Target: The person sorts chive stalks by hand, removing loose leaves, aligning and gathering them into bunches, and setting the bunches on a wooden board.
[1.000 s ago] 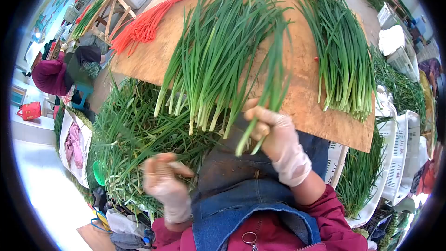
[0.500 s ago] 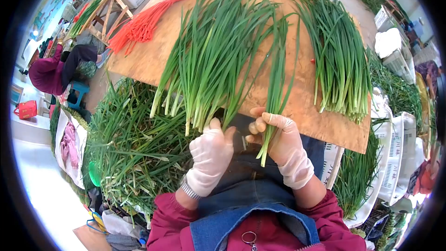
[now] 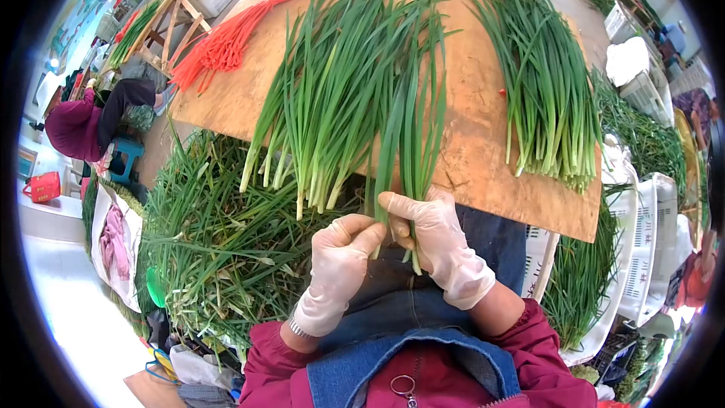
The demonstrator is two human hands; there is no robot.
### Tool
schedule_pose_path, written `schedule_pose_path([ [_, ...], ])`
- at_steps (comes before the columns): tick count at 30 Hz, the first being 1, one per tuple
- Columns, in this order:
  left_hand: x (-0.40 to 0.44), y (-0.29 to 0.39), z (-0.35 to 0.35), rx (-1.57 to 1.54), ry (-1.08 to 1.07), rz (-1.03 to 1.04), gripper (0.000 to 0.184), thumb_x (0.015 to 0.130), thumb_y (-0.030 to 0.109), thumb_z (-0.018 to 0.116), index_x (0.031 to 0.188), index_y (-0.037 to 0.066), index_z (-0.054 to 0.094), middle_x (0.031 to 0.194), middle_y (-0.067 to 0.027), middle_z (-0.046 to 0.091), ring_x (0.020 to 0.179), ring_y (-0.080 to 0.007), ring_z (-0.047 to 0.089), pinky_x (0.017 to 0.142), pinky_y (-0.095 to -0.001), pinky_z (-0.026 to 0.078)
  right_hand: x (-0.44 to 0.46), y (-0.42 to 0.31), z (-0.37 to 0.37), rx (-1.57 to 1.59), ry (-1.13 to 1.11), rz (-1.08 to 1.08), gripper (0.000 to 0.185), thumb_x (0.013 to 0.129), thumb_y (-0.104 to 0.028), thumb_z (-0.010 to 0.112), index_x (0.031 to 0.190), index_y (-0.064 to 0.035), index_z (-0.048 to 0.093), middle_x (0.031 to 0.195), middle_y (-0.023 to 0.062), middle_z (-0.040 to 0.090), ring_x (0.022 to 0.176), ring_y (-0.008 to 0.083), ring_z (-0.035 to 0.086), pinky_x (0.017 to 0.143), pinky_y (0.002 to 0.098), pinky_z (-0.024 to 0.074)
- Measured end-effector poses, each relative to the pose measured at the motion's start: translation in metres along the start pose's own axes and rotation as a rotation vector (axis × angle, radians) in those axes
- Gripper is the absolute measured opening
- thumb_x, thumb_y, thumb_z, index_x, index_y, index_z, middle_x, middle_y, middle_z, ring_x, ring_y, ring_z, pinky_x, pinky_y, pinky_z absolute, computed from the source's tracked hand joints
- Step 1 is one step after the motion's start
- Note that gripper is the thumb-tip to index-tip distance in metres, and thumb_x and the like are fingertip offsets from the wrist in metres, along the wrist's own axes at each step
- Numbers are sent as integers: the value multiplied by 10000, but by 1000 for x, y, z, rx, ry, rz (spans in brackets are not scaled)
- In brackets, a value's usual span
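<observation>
My right hand (image 3: 444, 248), in a thin whitish glove, is closed around a few long garlic chives (image 3: 412, 159), whose pale ends poke out below the fingers. Close beside it, my gloved left hand (image 3: 337, 261) pinches the lower part of a chive stalk at the thumb and forefinger. Beyond both hands, a large loose pile of garlic chives (image 3: 332, 98) lies on the wooden board (image 3: 472, 143), pale ends toward me. Another heap of chives (image 3: 545, 91), with its ends lined up, rests on the board's right side.
Red ties (image 3: 234, 41) lie at the board's far left. Below the left edge is a big heap of loose leaves (image 3: 219, 234). White crates (image 3: 638, 249) stand on the right. A person in a purple top (image 3: 75, 128) sits at the far left by a blue stool (image 3: 126, 157).
My left hand has moved down and right from the pile's edge to beside my right hand, now pinching a stalk. The right hand has shifted slightly left with its chives.
</observation>
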State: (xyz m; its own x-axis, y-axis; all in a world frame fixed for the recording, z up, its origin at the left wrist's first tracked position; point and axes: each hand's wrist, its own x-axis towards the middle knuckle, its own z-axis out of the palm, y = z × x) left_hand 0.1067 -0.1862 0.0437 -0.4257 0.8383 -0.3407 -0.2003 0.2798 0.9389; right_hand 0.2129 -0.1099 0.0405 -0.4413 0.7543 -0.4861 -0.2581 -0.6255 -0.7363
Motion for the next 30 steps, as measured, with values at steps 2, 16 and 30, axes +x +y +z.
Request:
schedule_pose_path([
  [2,-2,8,0,-6,-35,-22,105,831,82,589,829,-8,644,623,-1,563,465,-30,403,423,-177,288,2,0,-4,32,14,25,113,781,-92,657,799,-22,569,530,2,482,389,85,403,346,207,285],
  [16,40,-16,1,52,-45,-138,254,841,125,569,1032,-43,561,745,-77,618,522,-120,530,465,-223,408,8,1,-26,230,-120,161,210,814,-169,561,833,30,628,504,6,450,429,112,368,449,216,286],
  [30,3,-5,6,67,-27,-4,82,805,41,629,864,-13,614,686,-17,611,568,-42,508,504,-187,402,1,4,-8,108,73,18,61,736,-10,616,761,-19,561,543,-3,463,420,84,395,387,225,302],
])
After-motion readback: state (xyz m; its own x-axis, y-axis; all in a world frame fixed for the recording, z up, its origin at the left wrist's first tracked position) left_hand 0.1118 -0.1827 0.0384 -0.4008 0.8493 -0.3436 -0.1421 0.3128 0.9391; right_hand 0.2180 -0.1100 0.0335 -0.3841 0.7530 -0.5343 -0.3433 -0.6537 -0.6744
